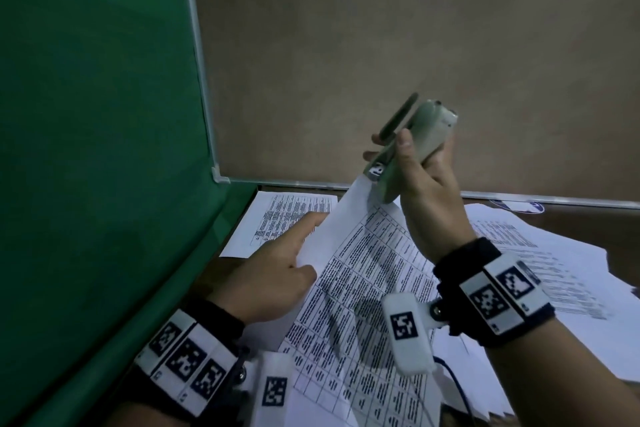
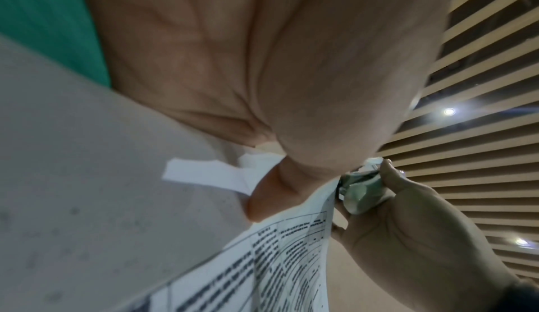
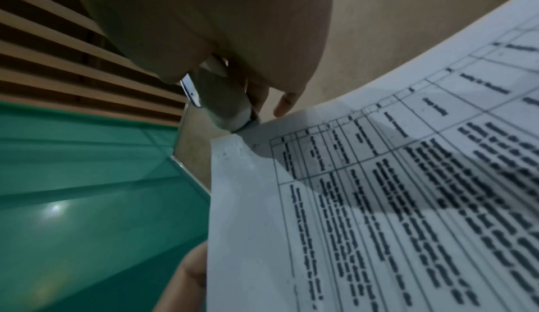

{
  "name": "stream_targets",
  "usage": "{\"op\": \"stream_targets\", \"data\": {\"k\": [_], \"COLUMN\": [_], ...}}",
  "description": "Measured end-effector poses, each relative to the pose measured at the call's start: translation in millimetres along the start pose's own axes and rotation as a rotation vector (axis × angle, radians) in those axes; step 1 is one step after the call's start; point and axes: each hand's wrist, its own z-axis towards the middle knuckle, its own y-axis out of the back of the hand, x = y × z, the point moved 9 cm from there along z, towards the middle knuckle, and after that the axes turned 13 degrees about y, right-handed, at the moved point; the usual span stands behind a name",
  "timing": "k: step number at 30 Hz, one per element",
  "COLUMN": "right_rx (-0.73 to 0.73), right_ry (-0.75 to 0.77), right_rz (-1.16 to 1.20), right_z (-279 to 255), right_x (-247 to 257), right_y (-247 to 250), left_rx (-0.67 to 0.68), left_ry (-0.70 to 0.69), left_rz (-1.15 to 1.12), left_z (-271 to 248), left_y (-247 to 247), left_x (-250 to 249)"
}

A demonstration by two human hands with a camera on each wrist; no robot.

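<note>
1. One stapler (image 1: 412,146), pale green, is in the upper middle of the head view, lifted clear of the table (image 1: 585,224).
2. Its long axis runs on a diagonal. The front end points down and to the left, and the rear end points up and to the right, towards the tan wall (image 1: 381,28).
3. The front end meets the top corner of the one raised sheet. The right wrist view shows the nose touching that corner.
4. A darker strip lies along the stapler's upper-left side. Whether that part is lifted off the body cannot be told.
5. Two hands are in view. The right hand (image 1: 426,191) is wrapped round the stapler body, with the thumb laid along its near side and the fingers behind.
6. The left hand (image 1: 273,274), at lower left of centre, pinches the printed sheet (image 1: 363,270) by its left edge. The forefinger stretches out behind the paper, up and to the right.
7. The printed sheet carries a ruled grid of dark text. It slopes from the bottom centre of the frame up to the stapler.
8. One more printed page (image 1: 277,218) lies flat on the table, just upper left of the raised sheet.
9. A loose pile of papers (image 1: 554,270) overlaps at the right. How many it holds cannot be counted.
10. One green board (image 1: 97,114) fills the left side of the frame.
11. Each wrist wears one dark band with black-and-white markers, so two in all.
</note>
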Motion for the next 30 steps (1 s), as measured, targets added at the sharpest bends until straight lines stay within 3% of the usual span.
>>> {"op": "stream_targets", "data": {"k": [10,19,26,30], "right_rx": [0.002,-0.098,-0.072,-0.122], "right_ry": [-0.047,0.094,0.130,0.207], "right_rz": [-0.009,-0.156,-0.140,-0.267], "right_z": [-3.1,-1.5,-3.3,-6.7], "right_x": [-7.0,14.5,20.3,30.9], "right_y": [-3.0,7.4,2.8,7.7], "left_rx": [0.003,0.039,0.077,0.077], "left_ry": [-0.022,-0.065,-0.060,-0.046], "left_rz": [0.032,0.067,0.080,0.075], "left_z": [-5.7,-13.5,-12.9,-10.9], "left_y": [-7.2,-17.0,-20.4,-21.8], "left_x": [-12.3,-27.2,-24.7,-21.8]}}
